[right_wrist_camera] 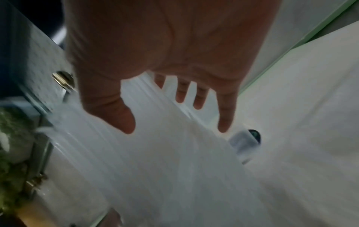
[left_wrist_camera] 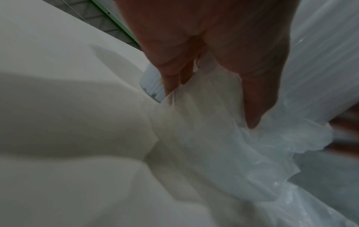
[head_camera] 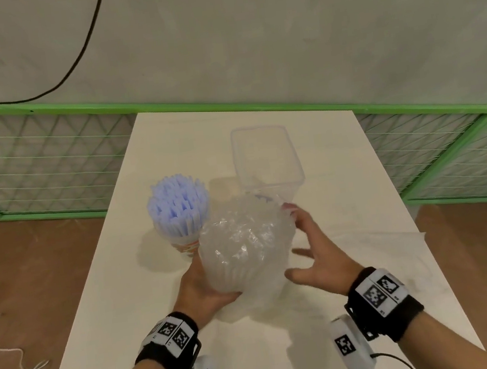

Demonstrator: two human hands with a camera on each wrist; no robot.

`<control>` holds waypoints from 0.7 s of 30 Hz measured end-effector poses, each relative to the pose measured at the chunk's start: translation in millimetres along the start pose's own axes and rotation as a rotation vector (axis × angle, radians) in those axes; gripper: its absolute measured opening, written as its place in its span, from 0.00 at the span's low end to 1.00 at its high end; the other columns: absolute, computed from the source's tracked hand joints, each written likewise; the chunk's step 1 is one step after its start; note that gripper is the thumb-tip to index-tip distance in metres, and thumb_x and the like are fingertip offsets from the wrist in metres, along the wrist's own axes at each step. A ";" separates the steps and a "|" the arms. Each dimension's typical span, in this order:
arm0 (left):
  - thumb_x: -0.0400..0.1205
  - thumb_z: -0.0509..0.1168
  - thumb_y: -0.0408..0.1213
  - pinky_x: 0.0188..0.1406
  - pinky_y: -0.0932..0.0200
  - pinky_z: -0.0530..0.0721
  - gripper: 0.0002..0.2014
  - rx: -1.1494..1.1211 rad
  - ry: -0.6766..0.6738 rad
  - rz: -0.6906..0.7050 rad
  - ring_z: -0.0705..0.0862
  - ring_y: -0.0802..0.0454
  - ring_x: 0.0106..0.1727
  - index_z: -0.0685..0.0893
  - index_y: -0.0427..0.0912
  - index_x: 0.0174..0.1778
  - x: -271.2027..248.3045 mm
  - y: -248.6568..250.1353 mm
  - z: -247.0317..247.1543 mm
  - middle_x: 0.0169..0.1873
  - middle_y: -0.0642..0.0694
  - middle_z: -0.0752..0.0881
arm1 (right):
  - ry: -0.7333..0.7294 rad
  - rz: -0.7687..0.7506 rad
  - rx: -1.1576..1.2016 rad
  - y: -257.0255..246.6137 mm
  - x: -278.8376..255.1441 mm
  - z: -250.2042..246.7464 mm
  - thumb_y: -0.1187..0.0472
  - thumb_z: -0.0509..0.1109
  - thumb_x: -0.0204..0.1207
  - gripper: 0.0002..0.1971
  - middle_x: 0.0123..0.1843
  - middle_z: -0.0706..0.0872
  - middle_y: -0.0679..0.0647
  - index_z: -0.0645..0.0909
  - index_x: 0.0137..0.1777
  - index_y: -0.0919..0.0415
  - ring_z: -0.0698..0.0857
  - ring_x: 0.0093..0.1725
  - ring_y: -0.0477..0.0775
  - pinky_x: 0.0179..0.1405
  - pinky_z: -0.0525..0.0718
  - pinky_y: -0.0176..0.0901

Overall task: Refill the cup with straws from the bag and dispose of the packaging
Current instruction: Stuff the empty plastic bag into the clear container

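A cup (head_camera: 186, 244) packed with pale blue straws (head_camera: 178, 205) stands upright left of centre on the white table (head_camera: 126, 292). Just right of it is the crumpled clear plastic bag (head_camera: 245, 243), lifted a little off the table. My left hand (head_camera: 202, 282) grips the bag from below and on its left, thumb under it; in the left wrist view the left hand's fingers (left_wrist_camera: 250, 92) pinch the bag's film (left_wrist_camera: 233, 153). My right hand (head_camera: 304, 247) is at the bag's right side, fingers spread and straight. The right wrist view shows these fingers (right_wrist_camera: 223, 115) over the bag (right_wrist_camera: 155, 153).
An empty clear plastic container (head_camera: 266, 156) stands behind the bag, toward the table's far edge. A thin white sheet (head_camera: 383, 246) lies at the table's right. Green mesh fencing (head_camera: 32, 168) runs behind and beside the table, and wooden floor (head_camera: 16, 276) lies on both sides.
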State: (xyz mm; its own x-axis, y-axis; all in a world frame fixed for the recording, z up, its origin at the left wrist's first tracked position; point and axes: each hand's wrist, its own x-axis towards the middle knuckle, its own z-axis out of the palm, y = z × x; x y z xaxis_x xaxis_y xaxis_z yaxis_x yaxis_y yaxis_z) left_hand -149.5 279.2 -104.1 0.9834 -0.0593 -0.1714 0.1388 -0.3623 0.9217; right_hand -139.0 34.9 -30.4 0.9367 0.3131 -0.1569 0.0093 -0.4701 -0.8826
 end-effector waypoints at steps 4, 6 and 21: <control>0.56 0.88 0.37 0.53 0.83 0.76 0.49 0.048 -0.024 -0.052 0.81 0.73 0.52 0.70 0.50 0.71 3.8 -16.0 -9.7 0.51 0.71 0.80 | 0.118 -0.120 -0.003 -24.2 6.7 -2.7 0.71 0.77 0.66 0.39 0.71 0.75 0.36 0.67 0.73 0.42 0.75 0.73 0.45 0.66 0.82 0.51; 0.56 0.88 0.37 0.47 0.89 0.70 0.49 0.069 -0.045 -0.042 0.81 0.63 0.55 0.71 0.46 0.72 6.2 -18.9 -11.0 0.50 0.71 0.79 | 0.132 -0.115 -0.039 -29.4 12.7 -4.3 0.69 0.78 0.66 0.35 0.66 0.79 0.38 0.71 0.68 0.43 0.80 0.68 0.47 0.64 0.84 0.53; 0.43 0.84 0.55 0.57 0.61 0.84 0.44 -0.018 0.021 -0.187 0.88 0.62 0.52 0.84 0.50 0.57 -3.9 -19.7 -15.9 0.48 0.57 0.90 | 0.143 -0.287 -0.222 -26.1 34.5 15.0 0.60 0.72 0.73 0.24 0.60 0.80 0.43 0.71 0.68 0.51 0.77 0.59 0.36 0.56 0.72 0.23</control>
State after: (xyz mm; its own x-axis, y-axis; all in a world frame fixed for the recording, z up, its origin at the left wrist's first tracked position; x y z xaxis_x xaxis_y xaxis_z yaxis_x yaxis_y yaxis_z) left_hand -154.2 301.4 -116.1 0.9424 0.0270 -0.3333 0.3214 -0.3486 0.8805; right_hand -112.2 70.3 -19.4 0.9242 0.3468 0.1602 0.3391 -0.5518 -0.7619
